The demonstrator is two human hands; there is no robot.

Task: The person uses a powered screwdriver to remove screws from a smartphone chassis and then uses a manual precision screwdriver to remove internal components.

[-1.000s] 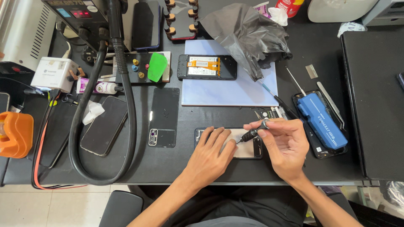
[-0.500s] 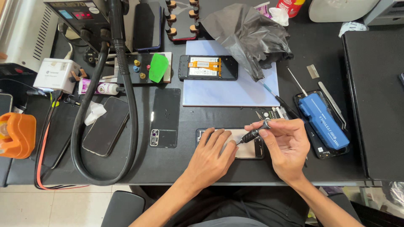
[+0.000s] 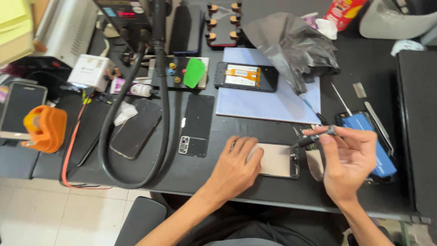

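Seen from the head camera looking down, a black tabletop (image 3: 255, 191) is crowded with phone parts. The left hand (image 3: 234, 166) lies flat, fingers spread, pressing on the left end of an opened phone (image 3: 277, 160) that lies face down near the tabletop's front edge. The right hand (image 3: 348, 159) is closed around a slim black screwdriver (image 3: 314, 138), pinched between thumb and fingertips, its tip touching the phone's upper right corner. A blue battery (image 3: 371, 136) lies just behind the right hand. Farther back, a pale blue mat (image 3: 268, 105) carries another phone (image 3: 246, 76) with orange ribbon cables, beside a crumpled grey plastic bag (image 3: 291, 45). To the left lie a black back cover (image 3: 198, 123), a dark phone (image 3: 136, 127), a thick black hose (image 3: 159, 114) and an orange holder (image 3: 43, 127).
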